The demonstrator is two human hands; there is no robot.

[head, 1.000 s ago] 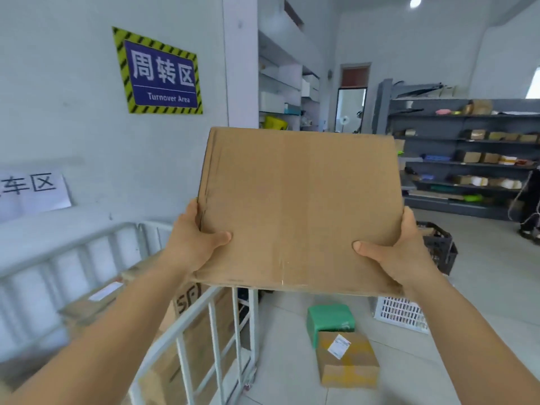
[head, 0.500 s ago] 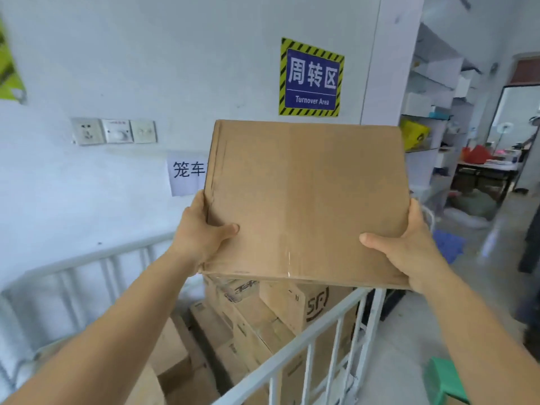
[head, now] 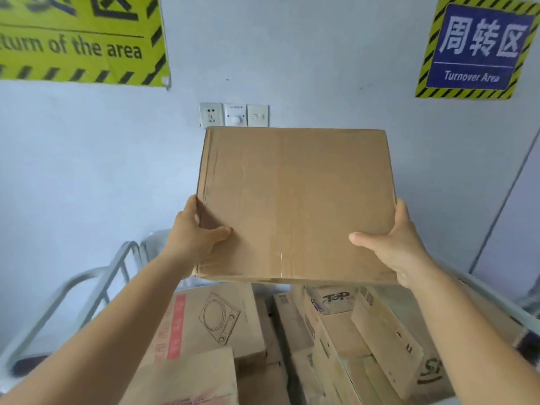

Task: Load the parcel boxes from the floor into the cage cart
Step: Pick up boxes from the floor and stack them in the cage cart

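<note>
Fingers of left hand (head: 194, 239) and right hand (head: 401, 247) wrap the side edges of the flat brown cardboard parcel box (head: 295, 200), thumbs on top, box held in the air above the grey metal cage cart (head: 96, 287). Cart already holds several cardboard boxes (head: 210, 323); this one not yet set down, floor not visible. Versus 0.5 s ago: view swung left, box now over the cart's middle rather than its right rail.

Parcel warehouse: "Turnover Area" sign (head: 474, 48), metal cage cart (head: 87, 290) of stacked cartons (head: 336, 340).
</note>
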